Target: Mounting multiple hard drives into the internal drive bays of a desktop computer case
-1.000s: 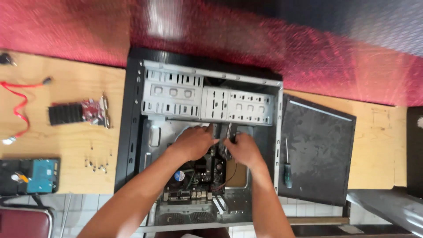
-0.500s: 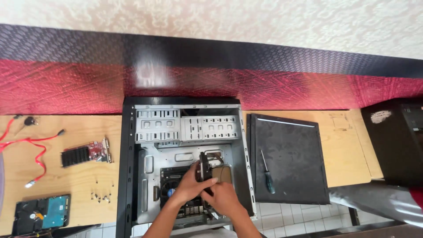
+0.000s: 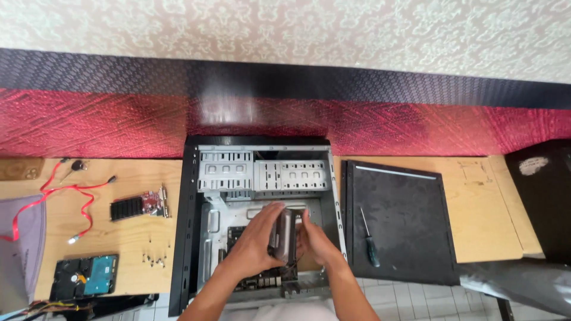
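Note:
An open black computer case [image 3: 189, 226] lies flat on the wooden table [image 3: 488, 220], its metal drive cage toward the wall. Over the motherboard [image 3: 233, 236], both hands hold a grey cylindrical cooler part [image 3: 283, 236] between them. My left hand [image 3: 257, 235] cups its left side. My right hand [image 3: 316, 241] grips its right side. The part is lifted a little above the board and hides what lies under it.
The case's black side panel [image 3: 401, 223] lies to the right with a screwdriver [image 3: 369, 238] on it. On the left are a graphics card [image 3: 140, 205], a red cable [image 3: 65, 196], loose screws [image 3: 153, 255] and a hard drive [image 3: 86, 276]. A dark object [image 3: 544, 196] is at far right.
The view has tilted up toward the wall. Both hands came together from inside the case and now hold the grey part raised between them.

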